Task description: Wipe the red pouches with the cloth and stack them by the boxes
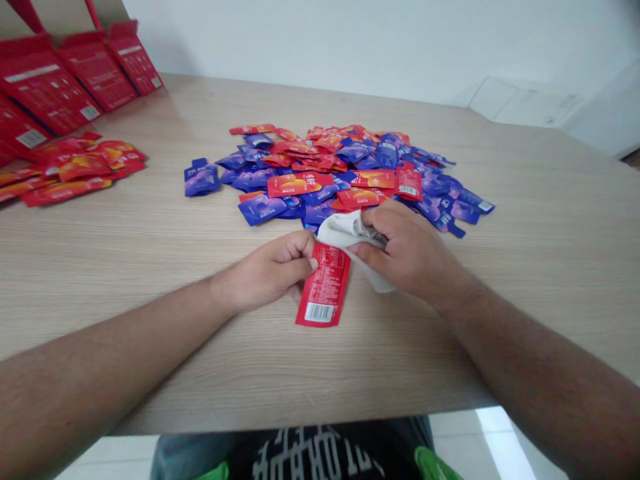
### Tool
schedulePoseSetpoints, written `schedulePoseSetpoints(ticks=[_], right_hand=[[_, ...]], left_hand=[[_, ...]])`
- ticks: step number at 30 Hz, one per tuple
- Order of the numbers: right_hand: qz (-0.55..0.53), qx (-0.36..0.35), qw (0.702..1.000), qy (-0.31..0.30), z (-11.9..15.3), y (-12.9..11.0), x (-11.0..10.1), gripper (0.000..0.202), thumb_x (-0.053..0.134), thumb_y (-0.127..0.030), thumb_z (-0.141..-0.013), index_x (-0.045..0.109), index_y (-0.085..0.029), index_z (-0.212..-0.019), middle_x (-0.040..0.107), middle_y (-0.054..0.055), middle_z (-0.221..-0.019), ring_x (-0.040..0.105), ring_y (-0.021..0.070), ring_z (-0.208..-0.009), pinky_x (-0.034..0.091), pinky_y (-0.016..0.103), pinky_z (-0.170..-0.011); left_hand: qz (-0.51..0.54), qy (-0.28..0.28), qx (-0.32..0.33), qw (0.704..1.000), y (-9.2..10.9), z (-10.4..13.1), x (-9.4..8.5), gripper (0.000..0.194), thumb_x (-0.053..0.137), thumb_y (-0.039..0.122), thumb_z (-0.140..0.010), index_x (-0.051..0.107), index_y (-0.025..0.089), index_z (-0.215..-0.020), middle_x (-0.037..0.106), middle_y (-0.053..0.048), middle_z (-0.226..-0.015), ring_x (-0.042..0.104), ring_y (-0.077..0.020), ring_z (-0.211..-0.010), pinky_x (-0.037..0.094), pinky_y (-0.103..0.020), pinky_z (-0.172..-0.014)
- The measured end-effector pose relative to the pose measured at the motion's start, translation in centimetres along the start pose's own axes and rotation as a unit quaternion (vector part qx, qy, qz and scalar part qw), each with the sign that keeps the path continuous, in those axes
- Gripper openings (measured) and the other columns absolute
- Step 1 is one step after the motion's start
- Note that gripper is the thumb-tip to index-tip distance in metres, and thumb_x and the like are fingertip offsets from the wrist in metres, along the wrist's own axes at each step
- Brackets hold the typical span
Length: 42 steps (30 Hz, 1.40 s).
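Observation:
Between my hands is a red packet (327,287), its back with white print and a barcode facing up. My left hand (280,267) pinches its left edge between thumb and fingers. A crumpled white cloth (345,230) is gripped in my right hand (407,250). Part of this cloth lies over the packet's upper end, and a corner hangs below my right hand. Just beyond both hands spreads a loose pile of red-orange packets (300,184) and purple-blue packets (263,208).
Several red printed boxes (55,87) stand at the back left. Before them lies a smaller heap of red-orange packets (85,167). One purple packet (201,179) sits slightly apart at the pile's left. The wooden table (225,380) meets a white wall (375,53) behind.

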State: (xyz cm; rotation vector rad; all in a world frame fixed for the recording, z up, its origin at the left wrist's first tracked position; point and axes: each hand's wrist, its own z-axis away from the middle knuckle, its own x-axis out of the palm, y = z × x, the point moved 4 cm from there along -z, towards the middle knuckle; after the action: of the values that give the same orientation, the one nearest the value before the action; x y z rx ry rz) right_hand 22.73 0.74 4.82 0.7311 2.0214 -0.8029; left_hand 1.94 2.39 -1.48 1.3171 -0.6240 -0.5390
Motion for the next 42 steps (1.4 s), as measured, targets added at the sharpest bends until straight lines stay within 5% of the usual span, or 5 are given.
schedulePoseSetpoints(ticks=[16,26,31,37,42], right_hand=[[-0.004,0.001,1.000,-0.017,0.2,-1.0,0.0,0.019,0.069,-0.036,-0.095,0.063,-0.018,-0.097,0.062,0.006,-0.093,0.057,0.0232,-0.088,0.044,0.033,-0.078],[-0.009,-0.005,0.996,-0.086,0.4,-2.0,0.7,0.019,0.064,-0.037,-0.096,0.061,-0.019,-0.094,0.059,0.006,-0.093,0.056,0.0222,-0.086,0.043,0.034,-0.075],[-0.026,-0.081,0.975,-0.205,1.2,-4.1,1.8,0.010,0.067,-0.028,-0.094,0.065,-0.020,-0.099,0.062,0.006,-0.105,0.059,0.0223,-0.093,0.045,0.034,-0.077],[-0.022,-0.022,0.994,-0.109,0.6,-2.7,0.8,0.017,0.065,-0.034,-0.096,0.064,-0.017,-0.100,0.060,0.008,-0.098,0.057,0.0225,-0.089,0.044,0.035,-0.076],[-0.049,-0.082,0.973,-0.210,1.0,-3.4,1.6,0.010,0.066,-0.029,-0.096,0.065,-0.020,-0.098,0.062,0.005,-0.102,0.058,0.0203,-0.089,0.044,0.032,-0.075]], left_hand=[[-0.011,0.009,0.013,1.000,-0.1,-0.1,0.0,0.021,0.066,0.032,-0.094,0.050,0.020,-0.092,0.065,0.001,-0.077,0.062,-0.0107,-0.061,0.052,-0.021,-0.054],[0.089,0.075,-0.007,0.993,-0.1,-0.2,0.0,0.022,0.072,0.026,-0.088,0.051,0.019,-0.086,0.065,0.002,-0.072,0.060,-0.0091,-0.055,0.047,-0.017,-0.048],[0.095,0.082,0.006,0.992,0.0,-0.2,0.0,0.021,0.072,0.026,-0.086,0.052,0.018,-0.086,0.062,0.003,-0.068,0.057,-0.0082,-0.053,0.043,-0.016,-0.047],[0.109,0.093,-0.006,0.990,0.0,-0.3,0.0,0.019,0.072,0.023,-0.086,0.053,0.019,-0.086,0.064,0.003,-0.068,0.060,-0.0092,-0.053,0.047,-0.017,-0.047],[0.118,0.098,0.000,0.988,0.2,-0.3,0.0,0.024,0.074,0.027,-0.086,0.052,0.019,-0.086,0.064,0.003,-0.068,0.059,-0.0093,-0.052,0.048,-0.017,-0.045]])
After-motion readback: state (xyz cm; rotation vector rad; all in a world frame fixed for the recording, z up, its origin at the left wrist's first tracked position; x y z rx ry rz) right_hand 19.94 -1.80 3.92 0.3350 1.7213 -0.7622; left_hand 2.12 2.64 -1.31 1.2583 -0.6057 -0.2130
